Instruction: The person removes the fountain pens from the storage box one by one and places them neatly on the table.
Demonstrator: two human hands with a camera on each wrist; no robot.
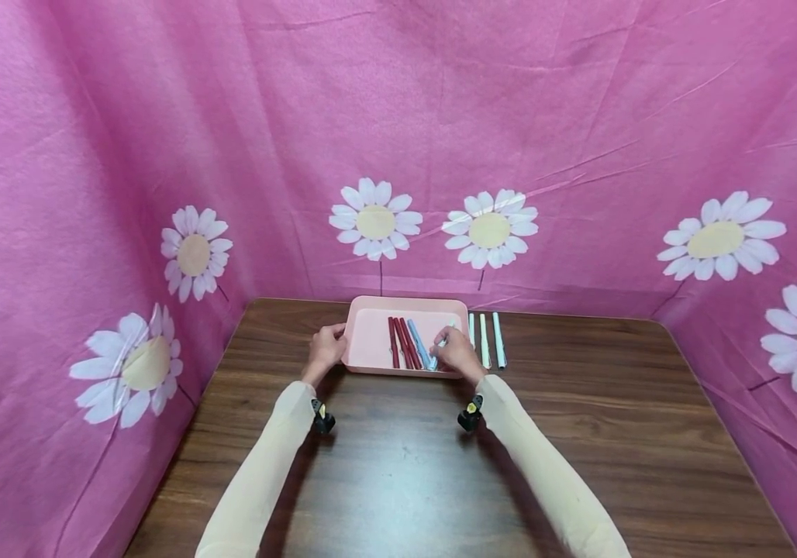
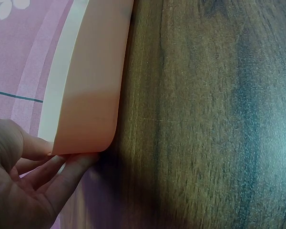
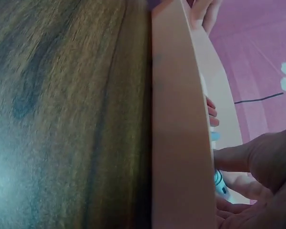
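Note:
A shallow pink tray (image 1: 370, 368) lies near the table's back edge. My left hand (image 1: 327, 347) pinches its left end, the thumb over the rim and the fingers against the outer wall, as the left wrist view shows. Inside the tray several dark red pens (image 1: 400, 343) lie side by side, with a blue pen (image 1: 418, 341) to their right. At the tray's right part my right hand (image 1: 457, 354) pinches a pale blue pen (image 3: 221, 183) between thumb and fingers, low inside the front wall. The hand hides much of that pen.
Right of the tray lie a pale green pen (image 1: 484, 341), a light blue pen (image 1: 499, 341) and another pale pen (image 1: 471, 327) close to the tray wall. Brown wood-grain table (image 1: 398, 465) extends in front. A pink curtain (image 1: 426, 116) with daisies hangs behind and at the sides.

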